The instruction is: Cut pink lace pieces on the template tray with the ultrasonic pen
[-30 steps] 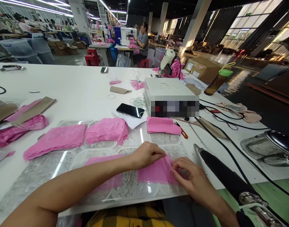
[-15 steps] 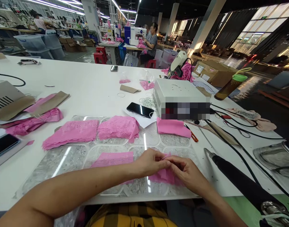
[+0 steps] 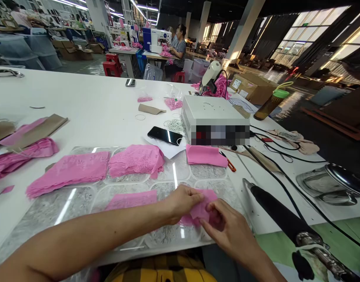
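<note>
My left hand (image 3: 182, 201) pinches the upper left edge of a small pink fabric piece (image 3: 204, 203), thumb against fingers. On the piece's lower right side, my right hand (image 3: 227, 223) has its thumb and curled fingers closed on the cloth. More pink fabric lies beneath the held piece. A flat pink lace piece (image 3: 133, 199) rests on the marbled mat, partly covered by my left forearm. Behind it are a stack of pink lace pieces (image 3: 71, 170) and a second, ruffled lace stack (image 3: 135, 160). A folded pink cloth (image 3: 206, 156) lies at the mat's back right.
A grey box-shaped machine (image 3: 218, 107) stands behind the mat, with a black phone (image 3: 164, 135) left of it. Orange-handled snips (image 3: 229, 162), black cables, a black-handled tool (image 3: 277, 211) and a glass jar (image 3: 327, 186) are at right. Someone sits at a sewing machine (image 3: 158, 39) beyond.
My hands have moved apart, with the pink piece now spread between them. The right hand has shifted down its lower side. The view has turned slightly right.
</note>
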Tool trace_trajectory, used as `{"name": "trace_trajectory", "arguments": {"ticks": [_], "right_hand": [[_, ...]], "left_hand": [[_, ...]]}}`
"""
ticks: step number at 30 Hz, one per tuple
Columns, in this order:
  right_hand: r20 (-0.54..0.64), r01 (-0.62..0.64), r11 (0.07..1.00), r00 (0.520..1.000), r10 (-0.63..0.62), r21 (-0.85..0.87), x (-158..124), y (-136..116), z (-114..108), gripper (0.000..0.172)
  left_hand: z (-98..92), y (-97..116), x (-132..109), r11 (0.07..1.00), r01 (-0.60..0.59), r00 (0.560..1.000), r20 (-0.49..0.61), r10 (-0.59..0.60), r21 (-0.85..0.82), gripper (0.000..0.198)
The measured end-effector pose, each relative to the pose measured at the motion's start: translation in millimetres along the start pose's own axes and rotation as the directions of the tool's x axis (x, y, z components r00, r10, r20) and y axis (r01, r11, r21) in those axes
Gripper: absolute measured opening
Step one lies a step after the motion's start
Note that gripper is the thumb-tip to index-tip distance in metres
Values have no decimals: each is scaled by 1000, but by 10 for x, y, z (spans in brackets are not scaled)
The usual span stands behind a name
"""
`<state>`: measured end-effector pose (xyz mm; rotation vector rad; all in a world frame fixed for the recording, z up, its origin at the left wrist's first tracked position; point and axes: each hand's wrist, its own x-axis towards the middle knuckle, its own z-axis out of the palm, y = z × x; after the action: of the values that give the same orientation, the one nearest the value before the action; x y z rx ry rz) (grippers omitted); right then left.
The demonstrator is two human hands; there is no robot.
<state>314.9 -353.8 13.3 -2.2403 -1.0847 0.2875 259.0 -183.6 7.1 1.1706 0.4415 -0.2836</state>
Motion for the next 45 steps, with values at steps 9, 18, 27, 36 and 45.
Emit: {"name": "trace_trajectory", "arguments": {"ticks": [9, 18, 27, 36, 45], "right_hand": [[-328, -7, 990, 944, -40, -142, -257, 472, -189, 20], [-188, 363, 928, 909, -373, -88, -31, 58, 284, 16], [89, 294, 955, 953, -289, -44, 469, -276, 528, 22], [210, 130, 987, 972, -108, -93, 813, -472, 619, 15], [455, -28, 981, 888, -65, 194, 788, -621, 394, 23]], "left_hand": [[-246, 152, -229, 999, 5, 995, -99, -9, -42, 31], [-704, 247, -864, 999, -9, 953, -303, -3, -40, 31], [-1053, -3, -1245, 999, -23, 935, -354, 14, -22, 34], [-1068, -98, -1150, 992, -106, 951, -298, 80, -72, 27], [-1157, -111, -1452, 994, -79, 949, -312, 53, -71, 37]]}}
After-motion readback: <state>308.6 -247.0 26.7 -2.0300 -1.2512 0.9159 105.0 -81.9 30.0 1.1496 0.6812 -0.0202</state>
